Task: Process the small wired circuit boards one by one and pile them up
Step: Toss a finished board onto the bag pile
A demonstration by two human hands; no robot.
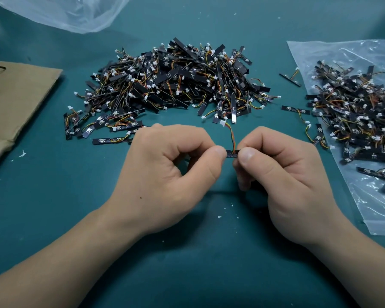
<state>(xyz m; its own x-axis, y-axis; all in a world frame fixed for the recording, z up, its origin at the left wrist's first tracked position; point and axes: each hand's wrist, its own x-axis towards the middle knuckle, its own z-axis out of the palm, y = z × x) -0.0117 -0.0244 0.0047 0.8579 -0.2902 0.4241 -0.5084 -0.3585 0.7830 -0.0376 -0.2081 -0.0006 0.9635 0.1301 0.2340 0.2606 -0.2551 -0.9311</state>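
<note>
**Spotter:** What's closest to you?

**Operator:** My two bare forearms, coming in from 7 and 5 o'clock over the teal rubber mat [187,274]. Ahead of them my left hand [165,174] and right hand [287,174] meet at centre. Each pinches one end of a narrow black circuit board strip [232,153] between thumb and curled forefinger.

**Spotter:** How does it lie?

**Operator:** Its long axis runs 9 to 3 o'clock, and only the short middle shows between my thumbs. Its red, orange and yellow wire lead [232,138] rises toward 12 to a white plastic connector [222,123], close to the heap's near edge.

**Spotter:** Where does it go?

**Operator:** I judge it goes to the large heap of black wired boards [176,85] at 12 o'clock. The clear plastic bag [376,214] at 3 o'clock looks like the supply. Both hands are about equally near the heap.

**Spotter:** Room to move?

**Operator:** There's bare mat straight ahead, with stray boards at 10 and 2 o'clock. The brown cardboard sheet [20,96] at 9 o'clock is well apart.
</note>
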